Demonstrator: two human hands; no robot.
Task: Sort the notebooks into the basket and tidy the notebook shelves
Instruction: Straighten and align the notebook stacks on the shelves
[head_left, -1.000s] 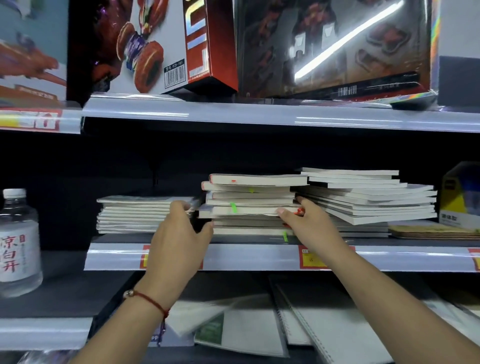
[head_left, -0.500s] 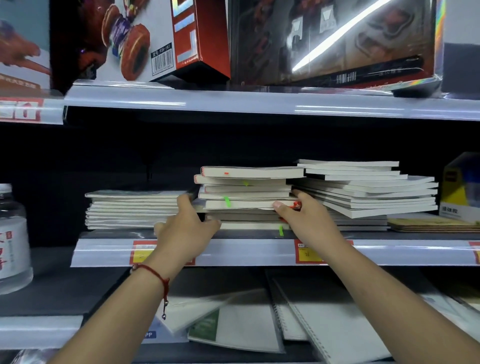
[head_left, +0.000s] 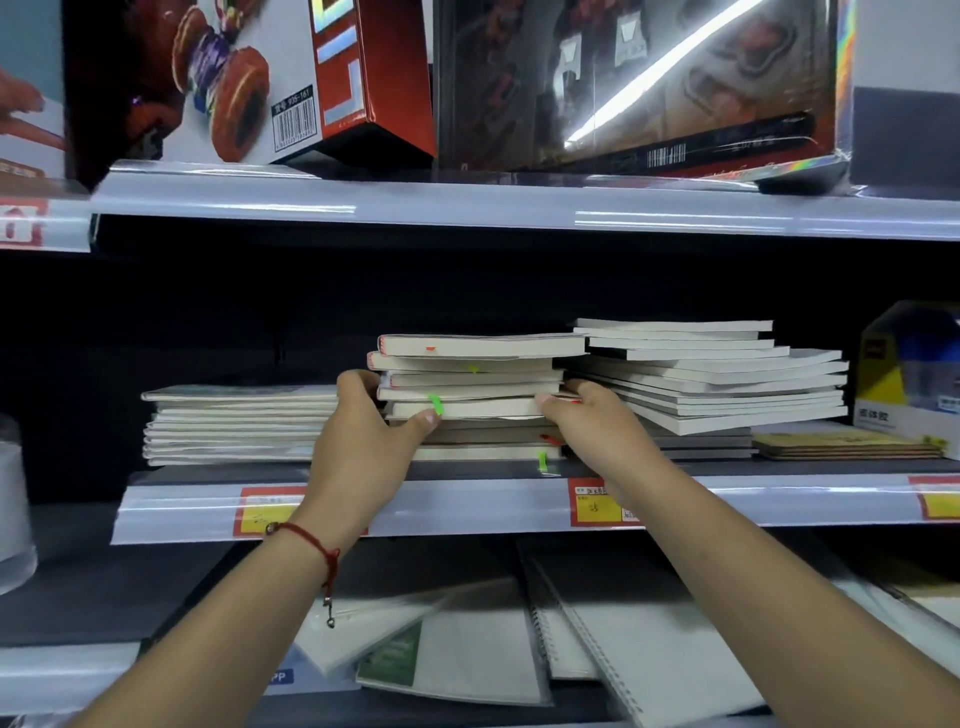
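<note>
Glossy toy boxes (head_left: 639, 83) fill the top shelf. On the middle shelf (head_left: 467, 512), with its shiny plastic price rail, lie three piles of flat, pale notebooks: a left pile (head_left: 239, 426), a ragged middle pile (head_left: 478, 384) and a right pile (head_left: 717, 374) leaning onto it. A yellow-blue carton (head_left: 909, 374) stands beside thin brown pads (head_left: 841, 444). Spiral-bound pads (head_left: 623, 634) lie slanted below. The left hand (head_left: 363, 441) grips the middle pile's left end, thumb on its front edge; the right hand (head_left: 597, 431) grips its right end, fingers wedged between the piles. A red cord (head_left: 311, 540) circles the left wrist.
</note>
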